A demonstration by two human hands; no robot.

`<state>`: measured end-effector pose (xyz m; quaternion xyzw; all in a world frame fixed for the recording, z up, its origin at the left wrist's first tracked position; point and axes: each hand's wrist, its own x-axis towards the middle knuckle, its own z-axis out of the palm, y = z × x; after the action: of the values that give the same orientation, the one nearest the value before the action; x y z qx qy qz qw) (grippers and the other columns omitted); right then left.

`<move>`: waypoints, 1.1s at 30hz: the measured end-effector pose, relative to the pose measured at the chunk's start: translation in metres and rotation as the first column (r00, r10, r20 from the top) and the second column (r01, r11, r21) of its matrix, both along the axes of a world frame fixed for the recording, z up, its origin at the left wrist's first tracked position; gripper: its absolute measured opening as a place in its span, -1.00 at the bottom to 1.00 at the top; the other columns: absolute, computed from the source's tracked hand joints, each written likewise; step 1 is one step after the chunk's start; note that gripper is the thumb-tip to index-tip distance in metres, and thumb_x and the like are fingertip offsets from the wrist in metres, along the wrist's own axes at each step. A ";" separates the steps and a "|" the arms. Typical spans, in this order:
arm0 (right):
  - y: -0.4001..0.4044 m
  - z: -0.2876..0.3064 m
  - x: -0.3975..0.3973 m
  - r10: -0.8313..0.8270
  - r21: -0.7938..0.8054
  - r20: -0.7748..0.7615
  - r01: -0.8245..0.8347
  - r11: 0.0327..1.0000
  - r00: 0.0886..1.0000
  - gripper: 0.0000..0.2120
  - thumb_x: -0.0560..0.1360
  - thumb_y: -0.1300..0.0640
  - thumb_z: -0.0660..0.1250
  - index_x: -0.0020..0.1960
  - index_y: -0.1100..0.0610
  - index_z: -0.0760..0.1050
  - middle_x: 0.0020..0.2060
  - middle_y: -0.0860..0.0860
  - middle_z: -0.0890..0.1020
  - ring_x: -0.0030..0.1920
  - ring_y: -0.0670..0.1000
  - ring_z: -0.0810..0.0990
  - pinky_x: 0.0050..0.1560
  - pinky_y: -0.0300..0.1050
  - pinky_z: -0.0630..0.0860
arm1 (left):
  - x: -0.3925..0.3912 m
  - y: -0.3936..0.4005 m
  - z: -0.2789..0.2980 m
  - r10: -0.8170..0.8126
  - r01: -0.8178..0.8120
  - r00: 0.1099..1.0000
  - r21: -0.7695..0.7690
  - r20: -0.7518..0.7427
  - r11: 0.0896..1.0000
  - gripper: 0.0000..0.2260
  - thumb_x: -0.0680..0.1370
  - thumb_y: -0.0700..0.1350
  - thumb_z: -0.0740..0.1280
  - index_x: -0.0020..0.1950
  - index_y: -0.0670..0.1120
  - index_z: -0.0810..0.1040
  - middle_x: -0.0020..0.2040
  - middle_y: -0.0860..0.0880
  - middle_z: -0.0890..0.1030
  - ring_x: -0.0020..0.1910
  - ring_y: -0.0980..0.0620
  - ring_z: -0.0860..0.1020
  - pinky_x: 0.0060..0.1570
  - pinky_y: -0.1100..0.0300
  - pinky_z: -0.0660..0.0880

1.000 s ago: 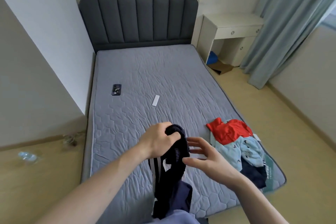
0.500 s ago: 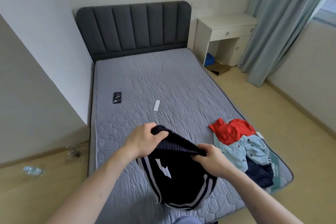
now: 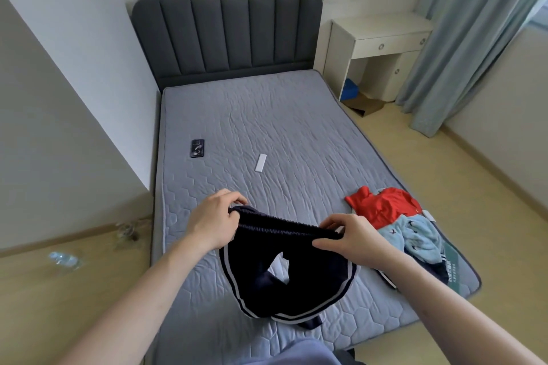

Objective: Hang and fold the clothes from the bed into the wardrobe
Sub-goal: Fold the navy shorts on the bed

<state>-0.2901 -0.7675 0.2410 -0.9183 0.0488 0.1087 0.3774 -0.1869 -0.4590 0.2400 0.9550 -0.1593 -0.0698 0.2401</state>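
Left hand (image 3: 214,224): fingers curled round the left end of the waistband of the dark shorts (image 3: 286,272); gripping it firmly
Right hand (image 3: 353,235): thumb and fingers pinching the right end of the same waistband; closed tight on the cloth
Shorts: navy with white side stripes; stretched between both hands above the near part of the bed (image 3: 267,127); legs hanging down
Pile of clothes (image 3: 397,225): red and light blue pieces on the bed's near right corner; just right of the right hand
Elsewhere on the bed: a black phone (image 3: 197,148) toward the left edge; a white remote (image 3: 261,162) near the middle
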 end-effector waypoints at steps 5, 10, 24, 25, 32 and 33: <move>0.001 -0.024 0.006 0.151 -0.279 -0.174 -0.196 0.940 0.973 -0.62 0.39 -0.28 0.50 -0.08 0.02 0.62 -0.23 -0.07 0.64 -0.19 -0.03 0.61 -0.26 -0.17 0.43 | -0.014 0.004 -0.017 -0.023 0.020 0.999 0.105 0.023 0.994 -0.79 0.55 -0.11 0.20 -0.06 0.06 0.64 -0.09 0.10 0.68 -0.02 -0.04 0.55 -0.04 0.07 0.44; -0.006 -0.043 0.014 0.188 -0.366 -0.365 -0.326 0.872 0.912 -0.71 0.49 -0.17 0.42 -0.10 0.06 0.60 -0.21 0.02 0.66 -0.12 0.08 0.66 -0.15 -0.03 0.52 | -0.020 0.021 -0.051 0.090 -0.055 0.939 0.113 -0.333 0.992 -0.69 0.43 0.07 0.17 -0.40 -0.10 0.25 -0.51 0.02 0.31 -0.43 -0.05 0.33 -0.36 0.08 0.22; -0.036 0.018 0.116 0.076 -0.498 -0.208 -0.173 0.850 0.975 -0.58 0.61 -0.29 0.24 -0.16 0.04 0.52 -0.28 -0.01 0.61 -0.25 0.06 0.59 -0.30 -0.07 0.47 | 0.066 -0.014 0.024 0.154 -0.453 0.667 -0.232 -0.729 0.861 -0.67 0.61 0.04 0.30 0.26 -0.14 0.54 0.25 -0.08 0.59 -0.12 -0.15 0.75 -0.13 0.14 0.69; -0.036 0.041 0.132 0.071 -0.495 -0.156 -0.140 0.857 0.985 -0.59 0.62 -0.27 0.24 -0.17 0.03 0.52 -0.28 0.00 0.62 -0.27 0.05 0.60 -0.34 -0.08 0.44 | 0.084 -0.016 0.044 0.164 -0.465 0.707 -0.277 -0.688 0.841 -0.68 0.60 0.02 0.33 0.24 -0.17 0.56 0.19 -0.11 0.64 -0.12 -0.15 0.75 -0.08 0.09 0.70; -0.027 0.211 0.215 -0.006 -0.348 0.401 0.158 0.924 0.916 -0.68 0.66 -0.13 0.27 -0.08 0.08 0.60 -0.27 0.10 0.64 -0.24 0.16 0.63 -0.18 0.07 0.63 | 0.168 -0.017 0.223 0.331 -0.331 0.939 -0.487 -0.090 0.808 -0.64 0.46 0.24 0.35 -0.20 -0.06 0.45 -0.25 -0.03 0.51 -0.25 0.00 0.59 -0.13 0.11 0.45; -0.026 0.233 0.221 -0.026 -0.299 0.463 0.184 0.936 0.886 -0.72 0.66 -0.09 0.28 -0.05 0.08 0.61 -0.26 0.09 0.64 -0.23 0.16 0.63 -0.19 0.04 0.61 | 0.172 -0.017 0.246 0.341 -0.299 0.940 -0.500 -0.008 0.813 -0.65 0.50 0.23 0.33 -0.19 -0.06 0.46 -0.24 -0.03 0.50 -0.26 0.05 0.52 -0.17 0.10 0.38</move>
<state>-0.0689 -0.7934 0.4744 -0.9647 0.0277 -0.1384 0.2222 -0.0152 -0.4760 0.4862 0.8766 -0.0185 0.0539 0.4778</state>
